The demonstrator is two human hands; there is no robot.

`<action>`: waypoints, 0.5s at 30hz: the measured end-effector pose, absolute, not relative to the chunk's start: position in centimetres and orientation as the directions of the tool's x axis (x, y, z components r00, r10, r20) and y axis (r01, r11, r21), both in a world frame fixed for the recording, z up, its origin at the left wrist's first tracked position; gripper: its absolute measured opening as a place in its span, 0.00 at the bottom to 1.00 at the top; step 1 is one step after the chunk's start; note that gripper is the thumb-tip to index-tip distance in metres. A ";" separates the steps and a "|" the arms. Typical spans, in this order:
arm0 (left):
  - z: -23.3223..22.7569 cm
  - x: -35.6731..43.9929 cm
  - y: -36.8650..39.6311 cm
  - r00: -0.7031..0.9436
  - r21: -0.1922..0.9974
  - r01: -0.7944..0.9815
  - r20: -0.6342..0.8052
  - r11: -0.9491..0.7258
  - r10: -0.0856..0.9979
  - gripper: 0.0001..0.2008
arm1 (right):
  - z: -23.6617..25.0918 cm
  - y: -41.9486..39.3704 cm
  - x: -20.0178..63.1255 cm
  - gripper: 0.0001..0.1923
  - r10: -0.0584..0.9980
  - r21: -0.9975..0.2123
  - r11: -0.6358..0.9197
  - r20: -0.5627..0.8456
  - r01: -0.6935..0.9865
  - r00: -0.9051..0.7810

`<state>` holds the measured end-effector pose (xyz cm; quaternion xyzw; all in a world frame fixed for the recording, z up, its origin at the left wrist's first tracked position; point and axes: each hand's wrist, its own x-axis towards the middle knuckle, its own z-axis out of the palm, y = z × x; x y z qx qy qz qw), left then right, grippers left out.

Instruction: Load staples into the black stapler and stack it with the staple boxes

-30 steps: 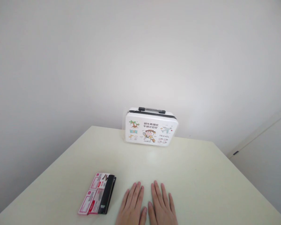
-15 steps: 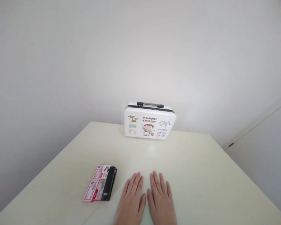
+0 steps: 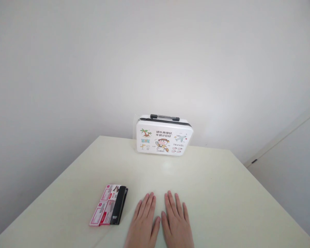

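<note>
Pale grey wall [image 3: 155,62] across the whole upper half of the frame, with a small dark fitting [image 3: 254,161] by a seam at the right. Below, cream-coloured tabletop [image 3: 217,199], wider toward the bottom edge. At bottom centre, left hand [image 3: 142,224] and right hand [image 3: 177,224] side by side, apart from each other, both palm down and flat on the tabletop. Fingers straight out toward the top of the frame; thumbs near each other across a narrow gap. At lower left of centre, nearest to the left hand, black stapler [image 3: 119,205], lengthwise along two pink-and-white boxes [image 3: 104,208]; touching or just beside, impossible to tell. At centre, near the far edge of the tabletop and well apart from both hands, white case [image 3: 164,137] on its side edge, with handle [image 3: 164,117] uppermost and cartoon prints plus "TRAVEL" across the front.
</note>
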<state>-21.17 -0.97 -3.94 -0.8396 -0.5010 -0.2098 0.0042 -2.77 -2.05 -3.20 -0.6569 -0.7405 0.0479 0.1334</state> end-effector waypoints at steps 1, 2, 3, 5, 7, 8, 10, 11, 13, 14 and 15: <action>-3.9 -21.2 -1.0 0.409 0.205 0.843 0.353 -0.497 0.841 0.35 | -3.1 -2.1 -2.8 0.32 0.986 -0.244 0.133 0.133 0.961 -0.103; -3.9 -21.1 -1.1 0.406 0.206 0.846 0.347 -0.491 0.845 0.35 | -3.0 -2.1 -2.8 0.32 0.986 -0.243 0.133 0.134 0.961 -0.102; -3.9 -21.1 -1.1 0.402 0.206 0.851 0.337 -0.483 0.852 0.35 | -2.8 -2.2 -2.9 0.32 0.986 -0.241 0.131 0.134 0.962 -0.101; -3.9 -21.0 -1.2 0.394 0.205 0.860 0.316 -0.468 0.863 0.35 | -2.5 -2.2 -2.9 0.32 0.987 -0.238 0.125 0.133 0.963 -0.096; -3.9 -20.9 -1.3 0.392 0.206 0.863 0.304 -0.462 0.868 0.35 | -2.3 -2.3 -3.0 0.32 0.988 -0.233 0.120 0.124 0.965 -0.093; -3.9 -20.9 -1.3 0.393 0.206 0.863 0.300 -0.461 0.869 0.35 | -2.2 -2.3 -3.0 0.32 0.988 -0.231 0.118 0.120 0.966 -0.092; -4.0 -20.8 -1.2 0.393 0.205 0.864 0.297 -0.460 0.870 0.34 | -2.2 -2.3 -3.0 0.32 0.990 -0.226 0.113 0.113 0.968 -0.089; -4.0 -20.9 -1.2 0.392 0.203 0.865 0.298 -0.459 0.870 0.34 | -2.2 -2.3 -3.0 0.32 0.990 -0.224 0.109 0.109 0.968 -0.087; -4.2 -20.9 -1.2 0.394 0.198 0.865 0.304 -0.462 0.868 0.34 | -2.3 -2.2 -2.9 0.32 0.991 -0.217 0.105 0.100 0.970 -0.085; -4.2 -20.9 -1.1 0.396 0.194 0.864 0.308 -0.464 0.865 0.35 | -2.3 -2.2 -2.9 0.32 0.992 -0.214 0.103 0.093 0.971 -0.085; -4.2 -21.0 -1.1 0.399 0.189 0.864 0.310 -0.467 0.863 0.35 | -2.3 -2.2 -2.9 0.32 0.993 -0.212 0.102 0.087 0.972 -0.086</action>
